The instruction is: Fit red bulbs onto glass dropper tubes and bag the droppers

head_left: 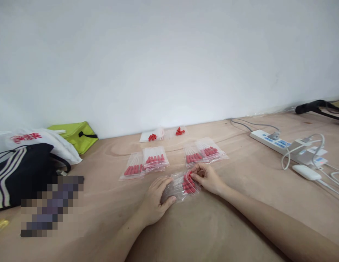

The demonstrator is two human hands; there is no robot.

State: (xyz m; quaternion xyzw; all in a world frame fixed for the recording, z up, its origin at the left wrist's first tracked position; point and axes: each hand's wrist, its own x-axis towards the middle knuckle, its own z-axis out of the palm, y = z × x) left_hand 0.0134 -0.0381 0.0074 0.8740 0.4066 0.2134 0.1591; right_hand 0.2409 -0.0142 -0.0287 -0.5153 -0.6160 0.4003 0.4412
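Note:
A clear plastic bag (178,185) with several red pieces (188,183) at its right end lies on the wooden table between my hands. My left hand (157,198) rests at the bag's left end, thumb and fingers apart on either side of it. With thumb and index finger together, my right hand (206,177) pinches the bag's right end by the red pieces. Beyond lie more bags of red-ended items, one group at the left (155,159) and one at the right (209,150). Two small bags with loose red pieces (152,137) sit near the wall.
On the left are a black striped bag (24,174), a white plastic bag (57,143), a green bag (76,136) and a pixelated dark object (53,207). A power strip (278,143) with cables and a white adapter (306,172) lie right. A black object (319,107) is far right.

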